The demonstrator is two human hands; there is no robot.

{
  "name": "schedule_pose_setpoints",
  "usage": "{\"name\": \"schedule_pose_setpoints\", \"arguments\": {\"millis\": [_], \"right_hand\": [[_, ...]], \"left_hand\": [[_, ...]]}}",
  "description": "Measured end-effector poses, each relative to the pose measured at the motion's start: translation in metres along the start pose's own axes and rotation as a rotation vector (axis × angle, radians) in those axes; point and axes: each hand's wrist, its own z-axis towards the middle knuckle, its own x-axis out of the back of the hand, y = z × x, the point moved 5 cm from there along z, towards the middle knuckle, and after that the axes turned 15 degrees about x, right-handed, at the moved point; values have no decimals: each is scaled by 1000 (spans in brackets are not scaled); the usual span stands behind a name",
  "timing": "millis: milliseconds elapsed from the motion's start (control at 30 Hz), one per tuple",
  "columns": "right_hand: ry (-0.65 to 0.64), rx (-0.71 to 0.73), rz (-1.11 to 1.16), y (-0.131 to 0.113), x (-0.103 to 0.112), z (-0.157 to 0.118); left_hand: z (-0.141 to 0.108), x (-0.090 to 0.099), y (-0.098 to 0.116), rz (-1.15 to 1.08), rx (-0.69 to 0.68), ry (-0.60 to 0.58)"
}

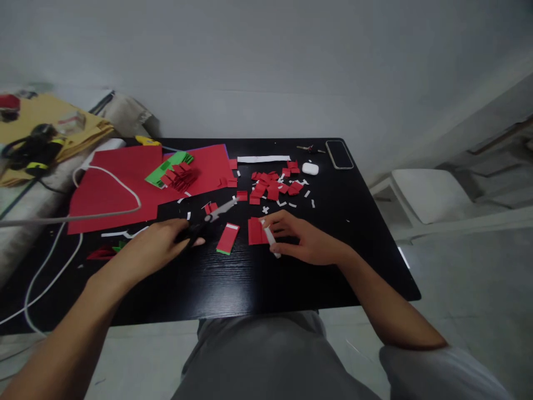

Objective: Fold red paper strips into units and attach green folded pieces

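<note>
My left hand (169, 239) is closed around the dark handles of a pair of scissors (220, 210), whose grey blades point away to the right. In my right hand (297, 238), thumb and fingers pinch a white strip (270, 240) over the edge of a red paper piece (256, 231) lying on the table. Between both hands lies a small red paper rectangle (227, 239) with a white band near its top and a green edge below. A pile of small folded red paper pieces (266, 186) sits beyond my right hand, with white scraps scattered around it.
Large red sheets (112, 183) and a green paper stack (160, 173) cover the black table's (233, 289) left side, crossed by a white cable (112, 215). A phone (339, 154), a white case (310, 168) and keys (311, 149) lie at back right. A white stool (428, 191) stands rightward.
</note>
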Motion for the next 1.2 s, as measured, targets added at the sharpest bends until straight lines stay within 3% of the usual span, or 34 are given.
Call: {"name": "schedule_pose_setpoints", "arguments": {"millis": [100, 233, 367, 467, 533, 600, 733, 867, 967, 1067, 1133, 1200], "right_hand": [[63, -5, -280, 3, 21, -11], [33, -58, -552, 21, 39, -30], [-7, -153, -632, 34, 38, -36], [64, -114, -587, 23, 33, -27], [154, -43, -453, 11, 27, -19], [227, -6, -138, 6, 17, -11], [80, -75, 674, 12, -25, -2], [-41, -96, 1053, 14, -50, 0], [-69, -101, 1111, 14, -57, 3], [-77, -128, 1088, 18, -63, 6], [-91, -152, 1064, 21, -69, 9], [-111, -166, 1030, 23, -73, 13]], "left_hand": [[1, -5, -28, 94, 89, 82], [-4, -10, -51, 189, 156, 149], [-6, -16, -63, 191, 156, 137], [-4, -21, -72, 164, 147, 84], [-2, -23, -76, 126, 141, 49], [-2, -24, -78, 96, 146, 26], [-5, -22, -75, 65, 155, 36], [-10, -22, -73, 45, 201, 81], [-16, -19, -62, -7, 262, 173], [-24, -13, -28, -241, 275, 297], [-28, -17, 3, -560, 224, 234], [-28, -27, 36, -837, 135, 92]]}}
